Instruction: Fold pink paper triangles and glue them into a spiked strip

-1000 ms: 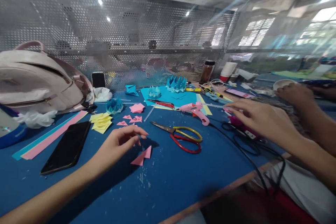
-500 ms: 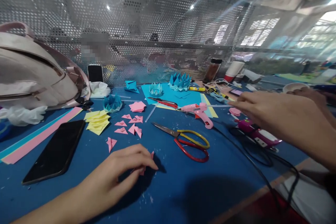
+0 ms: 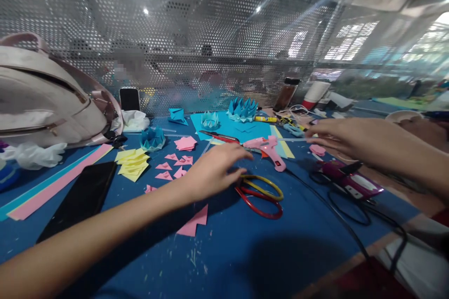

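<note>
My left hand (image 3: 219,168) hovers over the blades of the scissors (image 3: 259,196), fingers apart and holding nothing. It partly hides the blades; the red and yellow handles show. Behind it lies a pink glue gun (image 3: 268,147) with a clear glue stick (image 3: 293,139) jutting from its rear. At the stick's outer end is my right hand (image 3: 358,142), its fingers stretched and slightly spread; whether they touch the stick I cannot tell. A folded pink paper piece (image 3: 194,222) lies below my left wrist. Several small pink folded pieces (image 3: 163,166) sit left of that hand.
Yellow paper squares (image 3: 132,163), a black phone (image 3: 82,196) and paper strips (image 3: 59,182) lie leftward. Blue paper crowns (image 3: 242,110) stand at the back by a perforated screen. A purple power strip (image 3: 352,182) with black cables is at right; a backpack (image 3: 45,98) is far left.
My left hand has let go of the pink folded paper piece and moved up and right to the scissors. My right hand stays near the glue stick's end.
</note>
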`<state>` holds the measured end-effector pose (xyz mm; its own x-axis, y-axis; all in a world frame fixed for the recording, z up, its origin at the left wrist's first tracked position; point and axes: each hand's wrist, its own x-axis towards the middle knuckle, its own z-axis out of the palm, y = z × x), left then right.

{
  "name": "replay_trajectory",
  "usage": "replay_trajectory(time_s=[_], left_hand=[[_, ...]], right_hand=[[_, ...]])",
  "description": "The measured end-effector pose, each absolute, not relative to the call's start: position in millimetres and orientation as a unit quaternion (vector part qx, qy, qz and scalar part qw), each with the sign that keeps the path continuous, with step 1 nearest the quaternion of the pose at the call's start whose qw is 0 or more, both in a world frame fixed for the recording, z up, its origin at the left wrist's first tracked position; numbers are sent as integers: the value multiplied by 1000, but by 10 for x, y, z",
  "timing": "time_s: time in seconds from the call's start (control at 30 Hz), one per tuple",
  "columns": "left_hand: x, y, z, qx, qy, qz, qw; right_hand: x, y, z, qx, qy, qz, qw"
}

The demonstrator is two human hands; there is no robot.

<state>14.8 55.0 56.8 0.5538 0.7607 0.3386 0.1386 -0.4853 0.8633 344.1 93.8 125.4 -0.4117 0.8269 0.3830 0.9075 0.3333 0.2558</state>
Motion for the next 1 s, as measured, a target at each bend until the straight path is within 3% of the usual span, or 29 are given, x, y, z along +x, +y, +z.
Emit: replay_trajectory(time_s=[0.03, 0.1, 0.23, 0.47, 0.6, 0.77, 1.0], left_hand=[[238, 650, 578, 697, 313, 399, 507], [462, 774, 568, 646, 332, 401, 559], [1031, 737, 401, 543, 339, 361, 679], [1693, 792, 155, 425, 361, 378, 738], [1809, 926, 154, 434, 368, 393, 722], [1816, 978, 169, 493, 393, 454, 630], [1589, 957, 175, 557, 395, 526, 507]], right_hand=[[3453, 922, 1262, -522, -826, -203, 60], [3467, 889, 1274, -509, -842, -177, 13], [3446, 862, 1281, -510, -842, -176, 5], [3410, 875, 1268, -488, -849, -201, 23], [3369, 824, 1278, -477, -853, -209, 27], [3367, 749, 1294, -485, -847, -214, 32], [3575, 666, 1204, -497, -836, -204, 112]])
